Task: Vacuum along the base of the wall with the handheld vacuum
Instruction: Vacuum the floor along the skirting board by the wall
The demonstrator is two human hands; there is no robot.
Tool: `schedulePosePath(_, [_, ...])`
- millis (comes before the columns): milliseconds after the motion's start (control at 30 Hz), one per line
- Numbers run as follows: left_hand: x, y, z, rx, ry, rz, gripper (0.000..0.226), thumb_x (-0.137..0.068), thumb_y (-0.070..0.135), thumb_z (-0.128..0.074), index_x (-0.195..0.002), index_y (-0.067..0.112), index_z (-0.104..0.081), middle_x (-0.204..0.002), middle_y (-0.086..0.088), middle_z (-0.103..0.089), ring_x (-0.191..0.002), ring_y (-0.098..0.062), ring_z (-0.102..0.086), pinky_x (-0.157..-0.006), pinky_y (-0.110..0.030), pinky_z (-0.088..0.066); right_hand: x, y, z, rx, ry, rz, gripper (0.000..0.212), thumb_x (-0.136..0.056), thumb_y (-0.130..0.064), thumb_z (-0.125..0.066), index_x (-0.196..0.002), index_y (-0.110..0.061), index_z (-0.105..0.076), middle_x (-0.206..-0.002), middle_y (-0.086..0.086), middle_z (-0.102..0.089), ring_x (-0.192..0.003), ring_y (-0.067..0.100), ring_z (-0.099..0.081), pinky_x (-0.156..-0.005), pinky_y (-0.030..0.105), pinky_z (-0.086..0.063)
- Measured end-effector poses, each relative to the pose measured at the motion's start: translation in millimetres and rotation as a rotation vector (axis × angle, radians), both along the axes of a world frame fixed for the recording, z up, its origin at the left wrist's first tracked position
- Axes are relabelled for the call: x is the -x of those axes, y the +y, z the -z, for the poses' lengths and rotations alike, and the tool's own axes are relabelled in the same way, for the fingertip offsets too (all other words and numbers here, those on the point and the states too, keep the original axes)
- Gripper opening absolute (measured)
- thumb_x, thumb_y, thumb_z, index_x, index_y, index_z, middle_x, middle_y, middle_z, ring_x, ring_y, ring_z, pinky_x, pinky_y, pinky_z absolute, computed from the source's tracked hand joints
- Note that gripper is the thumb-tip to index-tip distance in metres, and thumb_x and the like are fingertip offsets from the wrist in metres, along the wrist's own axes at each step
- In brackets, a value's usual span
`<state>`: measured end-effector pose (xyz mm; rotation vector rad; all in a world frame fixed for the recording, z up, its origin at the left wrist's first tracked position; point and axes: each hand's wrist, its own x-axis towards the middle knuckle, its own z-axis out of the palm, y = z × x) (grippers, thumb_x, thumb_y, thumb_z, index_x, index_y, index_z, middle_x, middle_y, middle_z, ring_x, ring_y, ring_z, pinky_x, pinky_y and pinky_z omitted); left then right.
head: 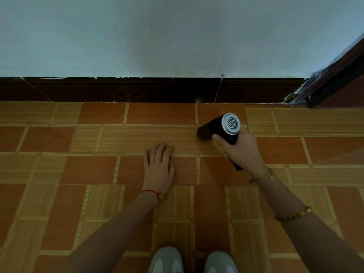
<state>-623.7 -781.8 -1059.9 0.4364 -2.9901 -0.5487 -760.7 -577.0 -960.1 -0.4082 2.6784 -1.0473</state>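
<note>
Your fingers are curled round the grip of the handheld vacuum: your right hand holds it low over the floor, its dark barrel pointing left and its silver vented rear cap turned up toward you. The vacuum sits near the dark skirting board at the foot of the pale wall, but apart from it, with a row of tile between them. Your left hand lies flat on the tiles to the vacuum's left, fingers straight and close together, holding nothing. You wear a red cord on your left wrist and beaded bracelets on your right arm. A dark door frame rises at the far right, and the toes of your grey shoes show at the bottom edge.
</note>
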Motion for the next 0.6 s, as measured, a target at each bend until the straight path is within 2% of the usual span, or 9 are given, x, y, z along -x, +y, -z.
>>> schedulePosePath(100, [-2.0,-2.5,-4.8,-0.036,0.016,-0.044,0.047,-0.094,0.031,-0.031,-0.135,0.017,-0.050,-0.141,-0.007,-0.047,-0.135,-0.027,-0.038,-0.117,-0.056,-0.020,-0.1,-1.1,-1.6,0.024,-0.052,0.019,0.032,-0.087,-0.043,-0.064,-0.075,-0.015,-0.056,-0.054,0.001,-0.060,-0.042,0.006,-0.057,-0.043,0.012,-0.043])
schedulePosePath(133, [-1.7,-4.2,-6.9,-0.047,0.023,-0.052,0.047,-0.093,0.031,-0.031,-0.133,0.016,-0.051,-0.140,-0.007,-0.048,-0.134,-0.027,-0.039,-0.117,-0.056,-0.021,-0.4,-1.6,-3.2,0.085,-0.117,0.041,0.033,-0.088,-0.042,-0.064,-0.074,-0.012,-0.057,-0.054,0.005,-0.061,-0.041,0.009,-0.058,-0.046,0.018,-0.047])
schedulePosePath(200, [0.0,-8.5,-12.0,-0.077,0.032,-0.049,0.047,-0.093,0.031,-0.031,-0.132,0.016,-0.051,-0.138,-0.006,-0.049,-0.132,-0.026,-0.039,-0.117,-0.054,-0.021,-0.2,-1.3,-6.8,0.344,-0.376,0.156,0.032,-0.087,-0.038,-0.068,-0.079,-0.008,-0.059,-0.061,0.012,-0.061,-0.046,0.019,-0.058,-0.049,0.030,-0.050])
schedulePosePath(233, [1.0,-10.2,-15.1,-0.089,0.036,-0.042,0.046,-0.092,0.032,-0.031,-0.132,0.017,-0.050,-0.138,-0.006,-0.048,-0.133,-0.025,-0.038,-0.118,-0.053,-0.020,0.1,-0.4,-9.6,0.477,-0.520,0.224,0.032,-0.085,-0.037,-0.069,-0.085,-0.006,-0.060,-0.065,0.011,-0.060,-0.049,0.021,-0.057,-0.050,0.031,-0.050])
schedulePosePath(267, [1.4,-12.0,-17.9,-0.095,0.045,-0.034,0.046,-0.092,0.032,-0.032,-0.132,0.017,-0.049,-0.139,-0.006,-0.048,-0.133,-0.025,-0.037,-0.118,-0.053,-0.020,0.4,0.7,-11.8,0.569,-0.627,0.265,0.034,-0.084,-0.037,-0.070,-0.091,-0.005,-0.060,-0.068,0.010,-0.060,-0.051,0.021,-0.056,-0.049,0.031,-0.049])
schedulePosePath(333, [2.3,-13.6,-23.1,-0.101,0.066,-0.017,0.044,-0.092,0.031,-0.035,-0.131,0.017,-0.048,-0.138,-0.006,-0.048,-0.133,-0.025,-0.037,-0.117,-0.052,-0.021,0.1,3.8,-14.4,0.645,-0.715,0.275,0.038,-0.083,-0.040,-0.069,-0.098,-0.006,-0.059,-0.069,0.006,-0.058,-0.051,0.019,-0.054,-0.047,0.028,-0.048])
schedulePosePath(500, [-1.3,-15.4,-28.1,-0.107,0.086,0.004,0.035,-0.093,0.020,-0.051,-0.128,0.014,-0.053,-0.133,-0.007,-0.053,-0.129,-0.020,-0.035,-0.114,-0.052,-0.028,-8.3,2.4,-17.1,0.774,-0.865,0.274,0.032,-0.088,-0.042,-0.062,-0.086,-0.010,-0.057,-0.065,0.004,-0.052,-0.048,0.017,-0.047,-0.045,0.026,-0.044])
schedulePosePath(600, [-4.7,-14.3,-28.8,-0.104,0.053,0.019,0.035,-0.095,0.026,-0.044,-0.127,0.015,-0.055,-0.129,-0.005,-0.056,-0.126,-0.020,-0.041,-0.114,-0.047,-0.027,-12.9,1.7,-17.7,0.859,-0.899,0.236,0.034,-0.091,-0.042,-0.058,-0.086,-0.008,-0.058,-0.064,0.004,-0.050,-0.047,0.016,-0.045,-0.045,0.024,-0.043])
